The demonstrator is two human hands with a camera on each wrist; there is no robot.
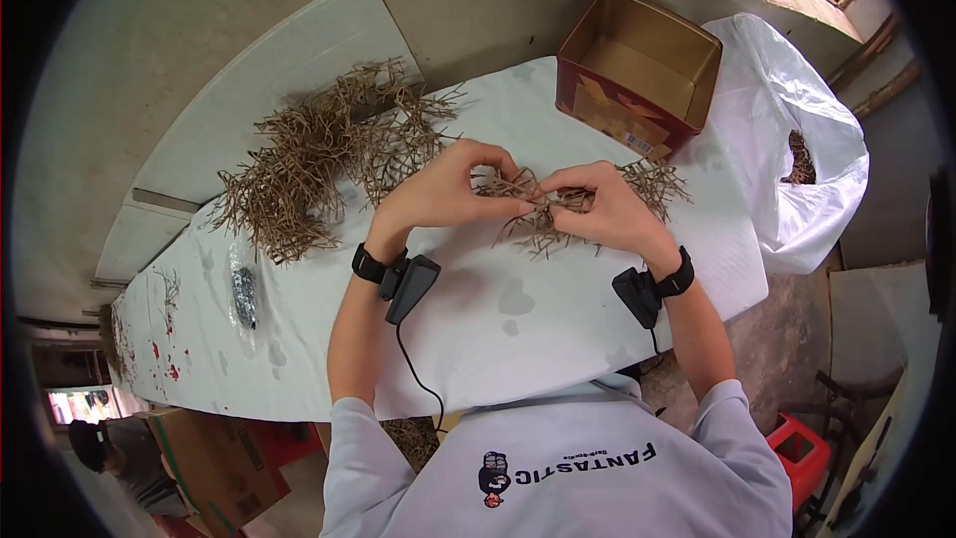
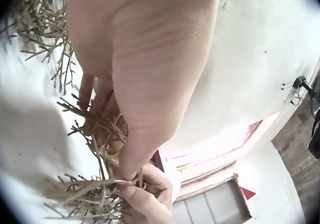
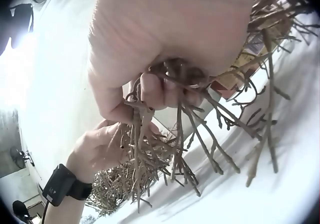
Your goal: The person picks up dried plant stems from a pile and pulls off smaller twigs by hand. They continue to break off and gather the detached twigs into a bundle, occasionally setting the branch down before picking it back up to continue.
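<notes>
Both hands meet over the table in the head view, fingertips close together on a bunch of dry, brown, branching twigs [image 1: 546, 229]. Thumb and fingers of my left hand [image 1: 443, 187] pinch the twigs from one side. From the other side, my right hand [image 1: 612, 211] grips part of the same bunch. In the right wrist view, forked stems [image 3: 215, 154] stick out below the curled fingers, with more twigs tucked inside the palm. A large heap of similar twigs [image 1: 309, 154] lies on the table beyond the left forearm.
An open red and gold tin box [image 1: 612, 115] stands at the back of the white-covered table [image 1: 538, 339]. Right of it is a white plastic bag [image 1: 817, 204] with brown matter inside. A clear packet [image 1: 243, 294] lies at left. Another person [image 1: 134, 468] is beside a cardboard box [image 1: 219, 463].
</notes>
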